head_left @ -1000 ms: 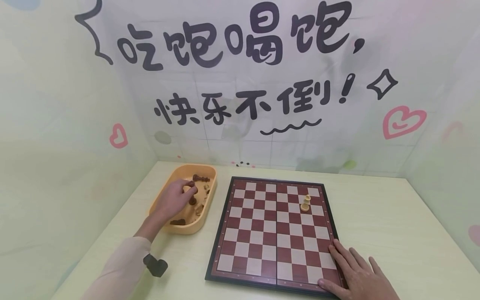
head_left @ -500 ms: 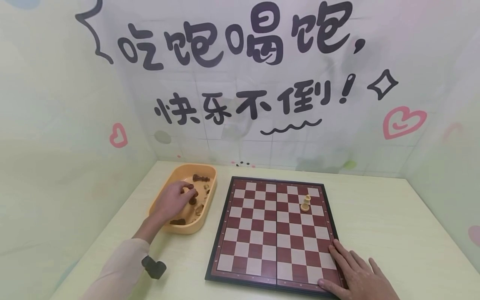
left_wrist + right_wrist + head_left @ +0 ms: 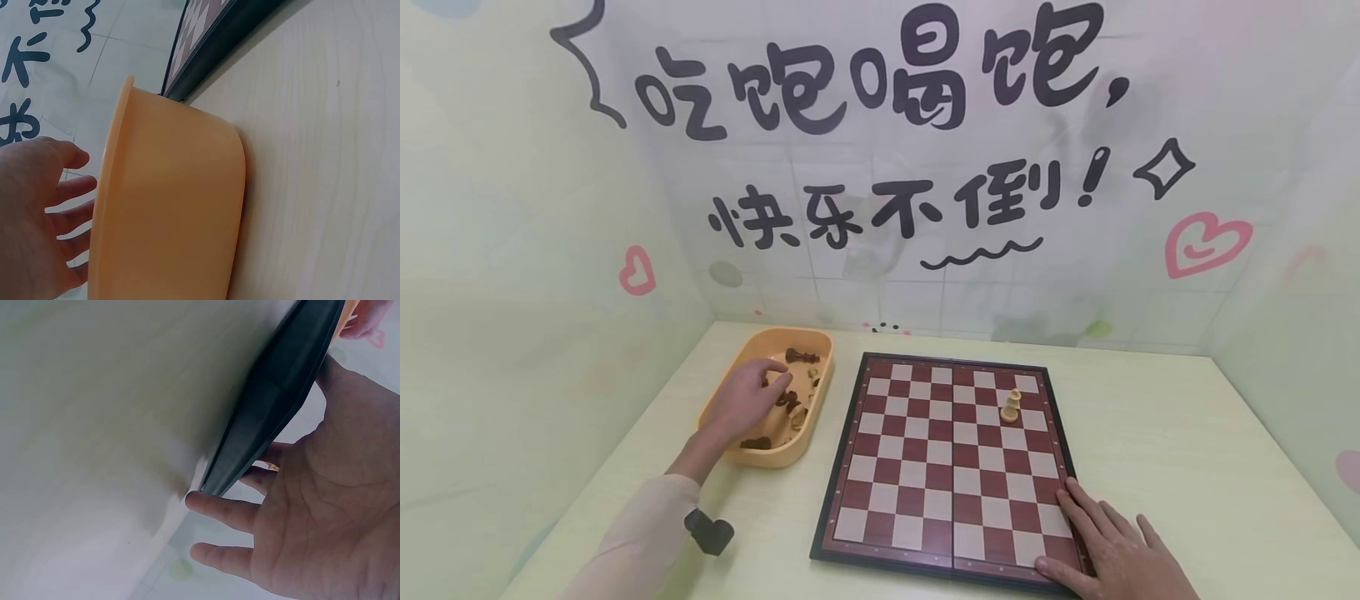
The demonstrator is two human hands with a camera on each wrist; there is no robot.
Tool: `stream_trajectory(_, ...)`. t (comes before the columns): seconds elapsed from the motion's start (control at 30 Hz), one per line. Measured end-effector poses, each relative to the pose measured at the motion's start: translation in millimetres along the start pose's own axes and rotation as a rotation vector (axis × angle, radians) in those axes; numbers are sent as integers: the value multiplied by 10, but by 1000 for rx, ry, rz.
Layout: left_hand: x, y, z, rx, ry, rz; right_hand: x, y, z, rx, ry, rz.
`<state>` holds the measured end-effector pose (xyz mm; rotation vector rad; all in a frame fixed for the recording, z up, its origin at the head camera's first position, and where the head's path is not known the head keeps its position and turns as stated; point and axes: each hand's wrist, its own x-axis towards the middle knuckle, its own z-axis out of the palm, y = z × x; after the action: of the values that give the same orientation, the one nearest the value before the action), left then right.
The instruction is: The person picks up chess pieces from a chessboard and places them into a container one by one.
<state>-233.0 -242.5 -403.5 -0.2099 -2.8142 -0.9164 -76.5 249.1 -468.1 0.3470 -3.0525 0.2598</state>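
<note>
My left hand (image 3: pixel 748 400) hovers over the orange tray (image 3: pixel 778 458) with nothing between thumb and fingers. In the left wrist view its spread fingers lie behind the tray's wall (image 3: pixel 169 206). Dark chess pieces lie in the tray: one near the far end (image 3: pixel 802 356), another beside the fingers (image 3: pixel 788 400), a third at the near end (image 3: pixel 756 443). A pale chess piece (image 3: pixel 797 418) lies there too. My right hand (image 3: pixel 1123 550) rests on the chessboard's near right edge, fingers extended. On the chessboard (image 3: pixel 917 427) a pale chess piece (image 3: pixel 1011 406) stands near the far right.
The tray sits left of the board on a pale wooden table (image 3: pixel 1187 433). Printed wall sheets (image 3: pixel 880 250) enclose the table at the back and both sides. The board has a raised dark edge (image 3: pixel 269 394).
My left hand has let go of the dark chess piece it pinched; that piece now lies in the tray just below the fingers. My right hand has stayed on the board.
</note>
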Motion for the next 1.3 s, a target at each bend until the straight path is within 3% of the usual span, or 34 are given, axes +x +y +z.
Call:
stream_trajectory(0.63, 34, 102, 64, -2, -34, -25, 3, -14, -29, 7, -17, 8)
stream_trajectory(1.3, 75, 262, 105, -30, 1, 42, 0, -16, -6, 13, -29, 22)
